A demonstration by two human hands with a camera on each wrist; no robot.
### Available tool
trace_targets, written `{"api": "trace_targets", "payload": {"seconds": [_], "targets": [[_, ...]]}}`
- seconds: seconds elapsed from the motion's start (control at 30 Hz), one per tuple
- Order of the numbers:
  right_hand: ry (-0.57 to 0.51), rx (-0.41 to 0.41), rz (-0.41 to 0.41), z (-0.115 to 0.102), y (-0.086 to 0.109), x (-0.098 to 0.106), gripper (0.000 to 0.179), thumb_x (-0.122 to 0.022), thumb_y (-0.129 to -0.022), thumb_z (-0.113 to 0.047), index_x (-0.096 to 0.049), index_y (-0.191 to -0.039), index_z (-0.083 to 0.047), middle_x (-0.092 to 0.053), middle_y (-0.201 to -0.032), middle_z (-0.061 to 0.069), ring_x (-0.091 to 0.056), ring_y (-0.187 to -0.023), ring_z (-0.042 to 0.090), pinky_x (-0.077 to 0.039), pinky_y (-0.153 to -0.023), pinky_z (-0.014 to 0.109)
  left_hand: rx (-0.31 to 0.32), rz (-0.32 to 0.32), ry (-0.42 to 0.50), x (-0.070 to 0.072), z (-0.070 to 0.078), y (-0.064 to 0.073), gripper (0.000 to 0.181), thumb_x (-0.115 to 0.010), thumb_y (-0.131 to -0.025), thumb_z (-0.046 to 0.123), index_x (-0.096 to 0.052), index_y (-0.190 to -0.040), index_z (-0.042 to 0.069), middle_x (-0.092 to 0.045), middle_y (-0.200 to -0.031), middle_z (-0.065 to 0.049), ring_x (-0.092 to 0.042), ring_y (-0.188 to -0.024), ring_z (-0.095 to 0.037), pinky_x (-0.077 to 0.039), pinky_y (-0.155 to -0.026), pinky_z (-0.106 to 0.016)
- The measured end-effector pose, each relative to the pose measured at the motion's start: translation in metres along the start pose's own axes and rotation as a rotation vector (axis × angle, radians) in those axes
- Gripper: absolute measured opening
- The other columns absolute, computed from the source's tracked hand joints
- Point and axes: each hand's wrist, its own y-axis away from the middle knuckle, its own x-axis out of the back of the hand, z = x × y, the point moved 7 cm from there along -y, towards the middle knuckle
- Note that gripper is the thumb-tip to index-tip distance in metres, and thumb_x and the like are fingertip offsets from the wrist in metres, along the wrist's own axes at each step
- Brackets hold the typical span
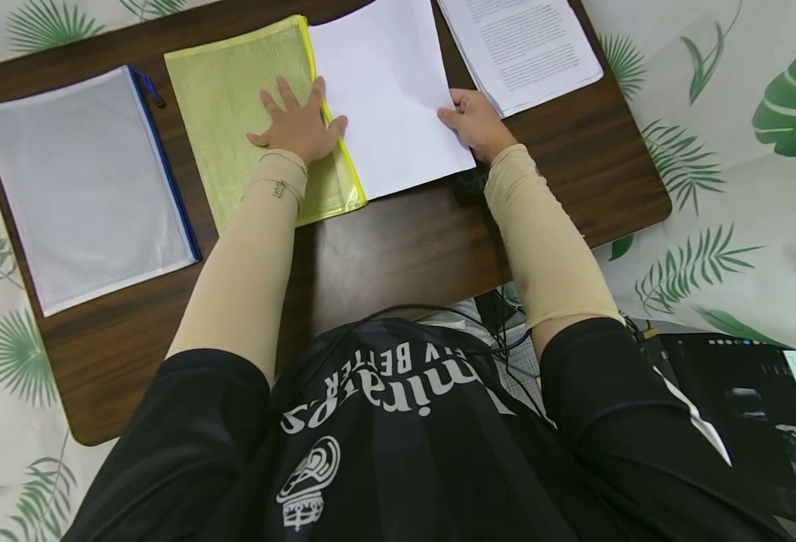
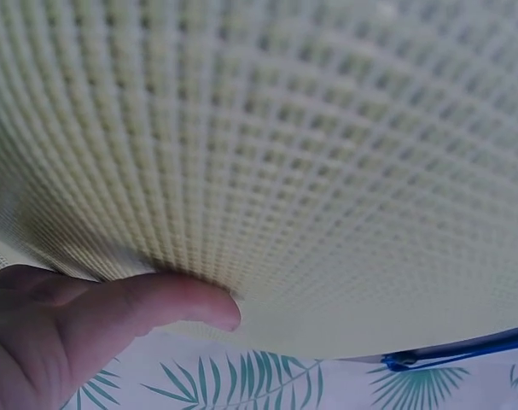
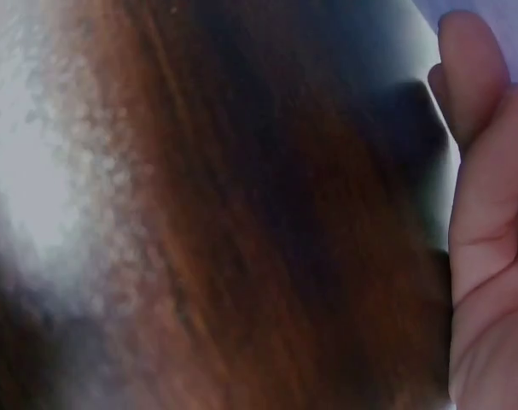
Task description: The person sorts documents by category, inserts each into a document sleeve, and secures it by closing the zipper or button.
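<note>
My left hand lies with spread fingers on a yellow mesh zip pouch, its thumb by the bright yellow edge. Against that edge lies a white sheet of paper; whether any of it is inside the pouch, I cannot tell. My right hand pinches the sheet's right edge between thumb and fingers. In the left wrist view the thumb rests against blurred mesh. The right wrist view catches the right fingers at the paper's edge, over dark wood.
A clear mesh pouch with a blue zipper lies on the left of the brown wooden table. Printed pages are stacked at the back right. A small black object sits below the right hand. Black cables hang near the front edge.
</note>
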Motion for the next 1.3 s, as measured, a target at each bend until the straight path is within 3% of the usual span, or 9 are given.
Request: {"api": "trace_targets", "payload": {"seconds": [0.33,0.47,0.7,0.87,1.07,1.3], "targets": [[0.018,0.060,0.077,0.006,-0.014,0.000,0.029,-0.058,-0.103,-0.011,-0.063,-0.130,-0.001,-0.067,-0.092,0.001,-0.060,-0.080,0.012,-0.048,-0.076,0.027,0.011,-0.016,0.004,0.000,-0.003,-0.004,0.077,-0.021,-0.098,0.073,0.023,-0.154,0.045,0.041,-0.156,-0.015,0.033,-0.142,-0.049,-0.009,-0.096,-0.089],[0.006,0.074,0.087,0.006,-0.015,-0.001,0.031,-0.057,-0.103,-0.010,-0.063,-0.132,-0.002,-0.068,-0.096,0.002,-0.062,-0.082,0.012,-0.049,-0.076,0.025,0.021,-0.011,-0.003,-0.002,-0.004,-0.003,0.077,-0.021,-0.098,0.073,0.023,-0.155,0.045,0.040,-0.156,-0.016,0.033,-0.142,-0.049,-0.010,-0.096,-0.089],[0.118,0.110,0.126,0.008,-0.008,0.006,0.032,-0.057,-0.104,-0.014,-0.064,-0.133,-0.002,-0.067,-0.090,-0.002,-0.060,-0.078,0.011,-0.047,-0.075,0.025,0.018,-0.002,-0.023,-0.007,0.004,0.000,0.077,-0.020,-0.097,0.073,0.021,-0.156,0.044,0.037,-0.158,-0.018,0.031,-0.143,-0.051,-0.012,-0.095,-0.090],[0.025,0.097,0.130,0.014,-0.006,0.007,0.035,-0.058,-0.103,-0.012,-0.063,-0.136,-0.001,-0.069,-0.091,-0.003,-0.063,-0.079,0.011,-0.048,-0.077,0.026,0.009,0.005,-0.035,-0.009,0.008,0.001,0.078,-0.020,-0.097,0.074,0.021,-0.156,0.044,0.037,-0.157,-0.021,0.030,-0.142,-0.053,-0.012,-0.094,-0.090],[-0.015,0.115,0.102,0.011,-0.009,0.001,0.035,-0.059,-0.103,-0.010,-0.063,-0.135,0.000,-0.071,-0.092,0.000,-0.066,-0.077,0.012,-0.050,-0.074,0.026,0.013,-0.004,-0.063,-0.009,0.009,0.001,0.078,-0.019,-0.097,0.074,0.025,-0.154,0.044,0.038,-0.155,-0.025,0.030,-0.141,-0.055,-0.013,-0.094,-0.090],[-0.111,0.029,0.013,0.013,-0.007,-0.003,0.040,-0.052,-0.106,-0.014,-0.051,-0.145,-0.004,-0.067,-0.113,0.007,-0.065,-0.094,0.017,-0.052,-0.080,0.029,0.016,-0.001,-0.066,-0.010,0.008,0.000,0.078,-0.019,-0.097,0.074,0.024,-0.154,0.044,0.038,-0.155,-0.024,0.030,-0.141,-0.056,-0.014,-0.094,-0.090]]}}
